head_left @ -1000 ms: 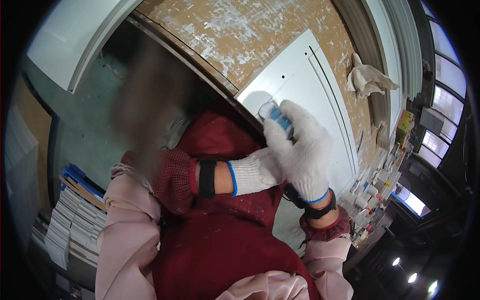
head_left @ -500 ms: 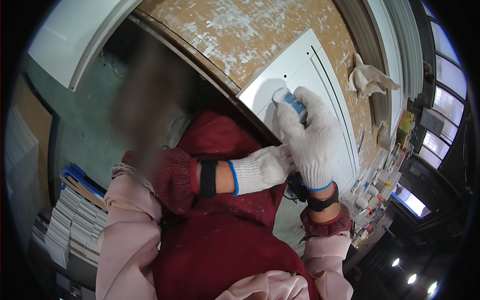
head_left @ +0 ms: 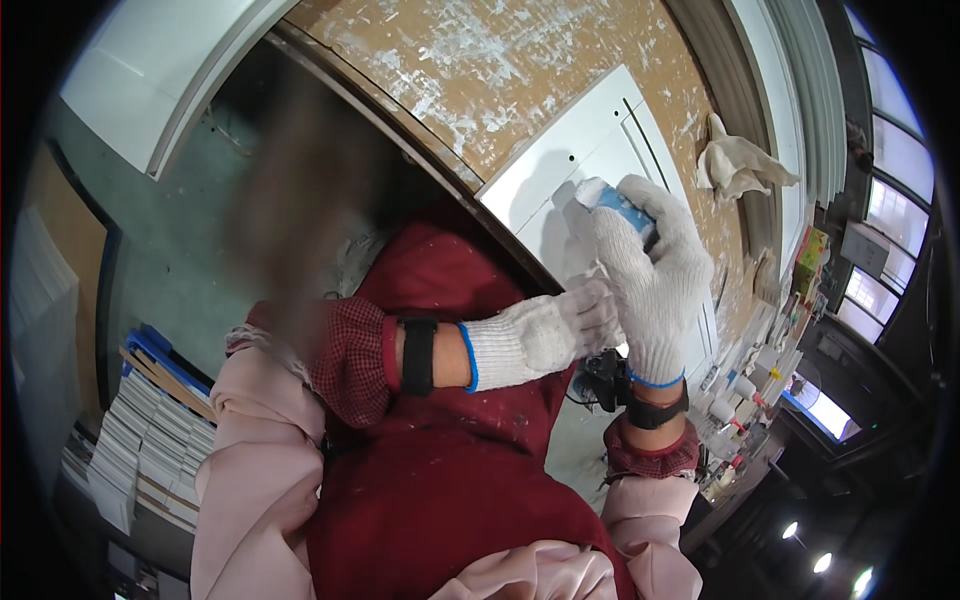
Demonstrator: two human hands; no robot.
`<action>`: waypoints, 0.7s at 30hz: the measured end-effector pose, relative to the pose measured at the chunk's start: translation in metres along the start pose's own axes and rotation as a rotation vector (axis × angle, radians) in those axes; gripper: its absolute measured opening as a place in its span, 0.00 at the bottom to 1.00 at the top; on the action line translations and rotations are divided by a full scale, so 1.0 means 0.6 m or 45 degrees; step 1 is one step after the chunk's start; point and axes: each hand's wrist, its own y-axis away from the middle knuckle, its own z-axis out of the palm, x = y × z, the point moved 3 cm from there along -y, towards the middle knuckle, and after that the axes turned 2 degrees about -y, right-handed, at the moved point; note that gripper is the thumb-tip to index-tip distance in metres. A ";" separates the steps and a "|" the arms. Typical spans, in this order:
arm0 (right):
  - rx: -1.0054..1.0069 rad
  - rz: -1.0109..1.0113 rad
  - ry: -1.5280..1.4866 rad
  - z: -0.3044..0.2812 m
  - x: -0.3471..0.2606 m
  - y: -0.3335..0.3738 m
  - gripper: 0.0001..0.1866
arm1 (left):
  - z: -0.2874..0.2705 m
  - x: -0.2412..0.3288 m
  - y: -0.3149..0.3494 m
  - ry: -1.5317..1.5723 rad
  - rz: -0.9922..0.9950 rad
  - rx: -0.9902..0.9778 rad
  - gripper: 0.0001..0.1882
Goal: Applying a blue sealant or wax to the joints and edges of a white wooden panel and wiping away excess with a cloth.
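A white panel with long grooves and small dark holes lies on the workbench by its near edge. In my right hand, gloved in white knit, is a blue sanding block caked with white dust at one end. Thumb and fingers wrap its sides, and it sits over the panel's surface. My left hand, in a matching glove, is at the panel's near edge with its fingers bent together around that edge, close beside my right wrist. The right hand partly covers the left fingertips.
The tan workbench is smeared with white. A cream cloth lies at its right, before stacked long mouldings. Another white panel juts in at upper left. Bottles crowd the right side. A blurred dark shape hides part of the left.
My right hand and the sanding block have shifted right, away from the left hand. More of the left fingers shows at the panel edge. The view has tilted slightly.
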 end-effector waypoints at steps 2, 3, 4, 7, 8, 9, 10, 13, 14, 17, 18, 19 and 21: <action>-0.136 0.001 -0.069 -0.001 -0.006 0.006 0.22 | 0.004 -0.011 0.006 2.118 -0.478 -0.030 0.22; -0.225 -0.021 -0.073 0.002 -0.012 0.008 0.22 | 0.007 -0.012 0.012 3.017 -0.817 0.076 0.20; -0.313 -0.045 -0.078 0.007 -0.018 0.011 0.23 | 0.007 -0.007 0.018 3.647 -1.116 0.095 0.16; -0.400 -0.341 0.141 0.021 -0.045 0.011 0.24 | -0.023 0.007 0.019 4.714 -1.164 -0.097 0.13; -0.419 -0.403 0.191 0.026 -0.052 0.011 0.24 | -0.033 0.009 0.013 4.908 -1.082 -0.140 0.13; -0.423 -0.419 0.157 0.029 -0.058 0.010 0.24 | -0.037 0.008 0.010 4.873 -1.122 -0.056 0.12; -0.433 -0.434 0.170 0.031 -0.063 0.009 0.23 | -0.037 0.008 0.005 4.806 -1.253 0.107 0.12; -0.459 -0.491 0.203 0.041 -0.075 0.006 0.22 | -0.019 0.006 -0.001 4.698 -1.921 0.154 0.11; -0.478 -0.491 0.230 0.045 -0.078 0.004 0.22 | -0.013 0.005 -0.002 4.770 -1.700 0.112 0.13; -0.422 -0.497 0.301 0.054 -0.084 -0.004 0.20 | -0.006 0.001 0.009 4.149 0.175 0.066 0.28; -0.412 -0.473 0.351 0.056 -0.084 -0.006 0.20 | 0.002 0.004 0.009 4.265 0.350 0.028 0.28; -0.370 -0.514 0.317 0.054 -0.087 -0.008 0.20 | 0.009 0.008 0.004 4.370 0.537 -0.008 0.28; -0.343 -0.548 0.312 0.051 -0.090 -0.009 0.20 | 0.024 0.012 0.006 4.635 0.618 0.015 0.27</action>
